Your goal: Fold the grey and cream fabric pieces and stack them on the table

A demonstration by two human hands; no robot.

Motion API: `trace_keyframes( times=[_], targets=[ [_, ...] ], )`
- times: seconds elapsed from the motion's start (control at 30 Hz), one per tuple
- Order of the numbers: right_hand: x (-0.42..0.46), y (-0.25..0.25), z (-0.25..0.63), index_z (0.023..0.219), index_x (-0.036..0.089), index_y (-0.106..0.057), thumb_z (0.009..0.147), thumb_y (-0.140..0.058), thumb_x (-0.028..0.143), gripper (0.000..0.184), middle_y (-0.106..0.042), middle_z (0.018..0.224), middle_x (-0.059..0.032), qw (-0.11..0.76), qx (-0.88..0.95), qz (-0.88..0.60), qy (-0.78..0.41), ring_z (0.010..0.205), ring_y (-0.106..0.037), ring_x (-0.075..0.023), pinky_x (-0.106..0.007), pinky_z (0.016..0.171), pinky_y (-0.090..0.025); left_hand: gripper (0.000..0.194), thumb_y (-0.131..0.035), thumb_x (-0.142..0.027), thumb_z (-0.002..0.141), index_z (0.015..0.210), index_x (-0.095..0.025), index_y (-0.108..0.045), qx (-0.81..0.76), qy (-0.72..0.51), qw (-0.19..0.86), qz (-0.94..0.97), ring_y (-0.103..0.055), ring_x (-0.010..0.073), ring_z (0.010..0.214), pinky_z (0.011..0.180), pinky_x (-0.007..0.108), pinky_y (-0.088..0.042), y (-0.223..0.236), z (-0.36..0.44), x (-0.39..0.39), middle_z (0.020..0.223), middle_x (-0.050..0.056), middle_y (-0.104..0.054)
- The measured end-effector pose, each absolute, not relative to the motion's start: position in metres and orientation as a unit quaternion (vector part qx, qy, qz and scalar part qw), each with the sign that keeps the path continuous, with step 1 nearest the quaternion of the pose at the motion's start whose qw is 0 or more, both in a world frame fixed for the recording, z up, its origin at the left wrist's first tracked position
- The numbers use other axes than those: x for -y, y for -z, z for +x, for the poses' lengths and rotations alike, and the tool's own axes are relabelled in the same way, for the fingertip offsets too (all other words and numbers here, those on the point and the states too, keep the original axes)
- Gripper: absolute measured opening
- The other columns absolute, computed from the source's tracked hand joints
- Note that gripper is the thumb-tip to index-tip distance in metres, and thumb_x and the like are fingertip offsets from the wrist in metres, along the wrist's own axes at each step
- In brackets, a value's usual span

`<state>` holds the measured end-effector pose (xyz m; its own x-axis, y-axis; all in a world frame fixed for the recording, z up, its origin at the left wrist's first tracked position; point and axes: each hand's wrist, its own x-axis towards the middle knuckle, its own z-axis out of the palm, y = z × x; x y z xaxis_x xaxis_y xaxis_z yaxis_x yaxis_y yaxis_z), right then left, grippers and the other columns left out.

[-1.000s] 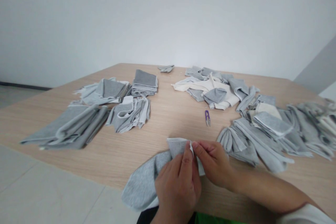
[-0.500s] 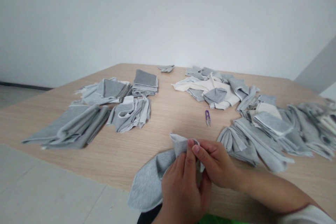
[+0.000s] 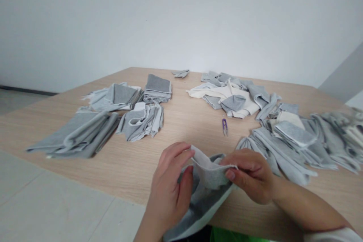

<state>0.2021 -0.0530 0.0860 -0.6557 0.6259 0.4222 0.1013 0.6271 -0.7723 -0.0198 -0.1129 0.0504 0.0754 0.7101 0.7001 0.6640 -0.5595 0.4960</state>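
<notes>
In the head view, the grey fabric piece (image 3: pixel 211 177) droops at the near edge of the bench (image 3: pixel 181 132), nearer the wearer than the purple snips (image 3: pixel 225 127), its rim pinched by the right hand (image 3: pixel 249 176) and its other side between the left hand's (image 3: pixel 171 185) thumb and fingers. It looks light, soft and floppy, unlikely to slip or break, so the stitched rim seems the best hold, gripped at two spread points.
</notes>
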Motion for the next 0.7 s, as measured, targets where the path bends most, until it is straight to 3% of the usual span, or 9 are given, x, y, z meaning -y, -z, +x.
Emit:
trace_keyframes(
  times=[0.13,0.3,0.43,0.6,0.7],
  targets=[
    [0.053,-0.092,0.204,0.089,0.02,-0.074,0.091,-0.052,0.042,0.031,-0.067,0.067,-0.0066,0.317,0.846,-0.167,-0.395,0.06,-0.061,-0.0145,-0.023,0.057,-0.046,0.056,-0.048,-0.004,0.078,0.131,-0.022,-0.044,-0.439,-0.431,0.112,0.78,-0.031,0.0271,0.14,0.112,0.053,-0.031,-0.051,-0.029,0.111,0.142,0.011,-0.046],
    [0.053,-0.097,0.21,0.092,0.02,-0.073,0.092,-0.05,0.039,0.03,-0.068,0.066,-0.008,0.337,0.851,-0.156,-0.37,0.061,-0.063,-0.0159,-0.025,0.058,-0.048,0.03,-0.053,-0.003,0.072,0.094,-0.023,-0.05,-0.441,-0.408,0.149,0.785,-0.024,0.0293,0.143,0.113,0.055,-0.028,-0.055,-0.034,0.108,0.137,0.01,-0.052],
    [0.052,-0.097,0.212,0.088,0.02,-0.073,0.091,-0.05,0.044,0.034,-0.066,0.061,-0.0073,0.357,0.847,-0.189,-0.347,0.06,-0.063,-0.0169,-0.026,0.057,-0.049,0.021,-0.056,-0.007,0.076,0.088,-0.023,-0.051,-0.425,-0.422,0.146,0.787,-0.031,0.0298,0.141,0.11,0.054,-0.033,-0.055,-0.038,0.106,0.13,0.01,-0.058],
    [0.051,-0.1,0.215,0.093,0.02,-0.073,0.093,-0.049,0.036,0.029,-0.071,0.072,-0.0096,0.386,0.853,-0.172,-0.308,0.068,-0.067,-0.0188,-0.03,0.065,-0.052,0.048,-0.063,-0.016,0.075,0.122,-0.024,-0.054,-0.462,-0.372,0.118,0.797,-0.048,0.0283,0.13,0.11,0.054,-0.033,-0.049,-0.045,0.104,0.129,0.011,-0.061],
    [0.049,-0.1,0.218,0.094,0.021,-0.073,0.093,-0.051,0.032,0.024,-0.072,0.075,-0.0087,0.407,0.846,-0.173,-0.298,0.072,-0.068,-0.0196,-0.031,0.068,-0.052,0.033,-0.056,-0.015,0.079,0.11,-0.026,-0.061,-0.475,-0.343,0.122,0.801,-0.064,0.021,0.108,0.113,0.053,-0.028,-0.049,-0.047,0.101,0.11,0.004,-0.07]
  ],
)
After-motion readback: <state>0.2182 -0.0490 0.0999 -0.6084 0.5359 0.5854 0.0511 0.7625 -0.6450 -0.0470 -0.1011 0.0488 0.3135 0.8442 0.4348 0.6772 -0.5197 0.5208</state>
